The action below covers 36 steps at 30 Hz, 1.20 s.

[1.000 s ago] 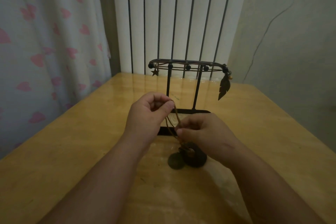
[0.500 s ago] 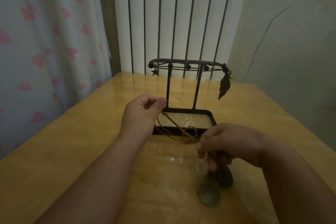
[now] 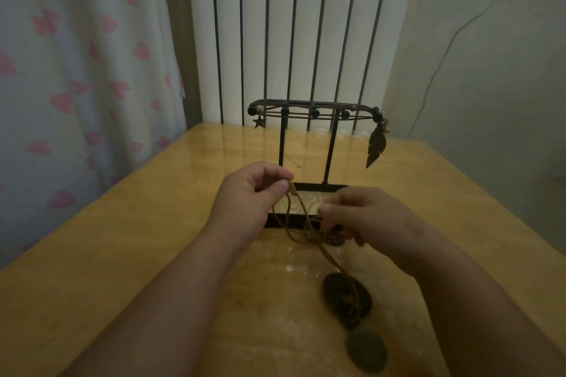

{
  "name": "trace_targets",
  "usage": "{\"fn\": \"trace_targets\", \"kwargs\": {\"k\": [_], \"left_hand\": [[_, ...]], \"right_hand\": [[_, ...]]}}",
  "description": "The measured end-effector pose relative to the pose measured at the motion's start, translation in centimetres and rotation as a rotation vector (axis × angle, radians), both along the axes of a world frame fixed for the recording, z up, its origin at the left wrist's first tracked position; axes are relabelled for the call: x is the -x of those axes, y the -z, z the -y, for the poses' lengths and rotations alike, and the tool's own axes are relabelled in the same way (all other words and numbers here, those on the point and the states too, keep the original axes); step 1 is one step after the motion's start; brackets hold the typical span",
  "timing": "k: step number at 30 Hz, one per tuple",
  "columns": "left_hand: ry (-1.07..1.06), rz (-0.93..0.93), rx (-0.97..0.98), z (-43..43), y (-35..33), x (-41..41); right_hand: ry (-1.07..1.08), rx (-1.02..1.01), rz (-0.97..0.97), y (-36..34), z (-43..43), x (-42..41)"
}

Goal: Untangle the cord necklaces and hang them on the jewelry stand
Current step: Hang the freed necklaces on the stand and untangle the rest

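My right hand (image 3: 361, 217) comes back up near my left hand (image 3: 251, 193), both pinch the brown cord (image 3: 298, 211) with their fingers (image 3: 275, 193) above the counter (image 3: 153, 254) by the jewelry stand (image 3: 312, 110), and I think I am untangling, so next the knot (image 3: 318, 237) needs a gentle pull.

Hidden behind the right hand (image 3: 364, 217): near right corner of the jewelry stand's tray (image 3: 318, 187). Tucked out of sight inside the left hand's (image 3: 254, 190) pinch: upper end of the brown cord (image 3: 298, 208). Just under the right fingertips, a small dark rounded piece (image 3: 336, 238), too dim to name. Below that hand, tangled strands; cannot count how many. Nearest pendant (image 3: 366, 352) blurred, face unreadable. Left forearm (image 3: 171, 300) and right forearm (image 3: 459, 300) cut off by the bottom edge.
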<state>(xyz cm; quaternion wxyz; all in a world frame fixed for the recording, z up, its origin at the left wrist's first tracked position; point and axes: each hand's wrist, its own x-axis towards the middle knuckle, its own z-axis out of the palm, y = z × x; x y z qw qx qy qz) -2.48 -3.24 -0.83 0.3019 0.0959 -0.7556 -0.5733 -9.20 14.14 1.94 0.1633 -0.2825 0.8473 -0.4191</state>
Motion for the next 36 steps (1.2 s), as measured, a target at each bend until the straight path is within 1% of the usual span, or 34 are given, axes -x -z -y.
{"fn": "trace_targets", "kwargs": {"k": [2,6,11,16,19,21,25,29,36], "left_hand": [[0.008,0.001,0.009,-0.2,-0.1,0.0],[0.014,-0.009,0.014,-0.4,0.0,0.0],[0.029,-0.028,0.032,-0.3,0.0,-0.1],[0.021,-0.003,0.042,-0.3,0.1,0.0],[-0.097,-0.002,0.189,-0.4,-0.1,0.0],[-0.17,-0.065,0.289,-0.8,-0.4,-0.3],[-0.135,-0.216,0.398,-1.1,-0.6,-0.7],[-0.043,-0.213,0.355,-0.9,-0.2,-0.6],[-0.017,-0.207,0.323,-0.8,-0.4,-0.7]], "right_hand": [[0.044,0.166,0.007,0.3,0.6,-0.2],[0.055,0.308,-0.017,0.6,1.6,-0.7],[0.107,0.333,-0.088,1.1,2.3,-1.2],[0.129,0.315,-0.163,1.3,2.4,-1.3],[0.143,0.301,-0.196,1.2,2.4,-1.2],[0.156,0.292,-0.21,1.2,2.5,-1.3],[0.196,0.314,-0.22,1.0,2.5,-1.2],[0.186,0.395,-0.131,0.7,2.2,-1.2],[0.13,0.462,-0.063,0.3,2.1,-1.5]]}}
